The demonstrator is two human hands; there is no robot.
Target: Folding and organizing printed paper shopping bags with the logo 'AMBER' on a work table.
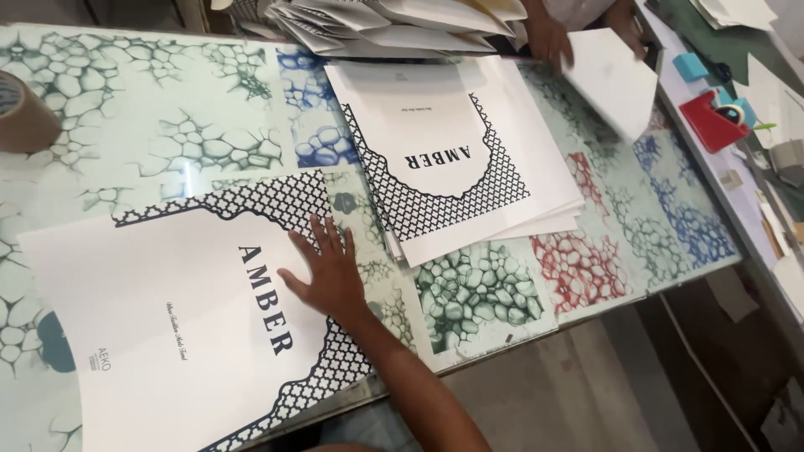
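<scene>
right hand [328, 272] pressed flat, fingers spread, on a large white printed sheet [184, 335] with black lattice border, lying at the near edge of the patterned tabletop [167, 134]. left hand out of frame. just beyond the sheet, a stack of matching sheets [452, 159]; behind it, a heap of folded covers [394, 25]. far side: another person's hand [548, 38] beside a blank white sheet [611, 79]. roll of brown tape [23, 113] at far left; red tape dispenser [712, 121] at right.

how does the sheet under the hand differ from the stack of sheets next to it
The single printed sheet lies alone under the right hand; the stack of printed sheets is many layers, fanned and untouched. The single sheet is turned sideways to the stack. Both share a white face and black lattice border.
</scene>
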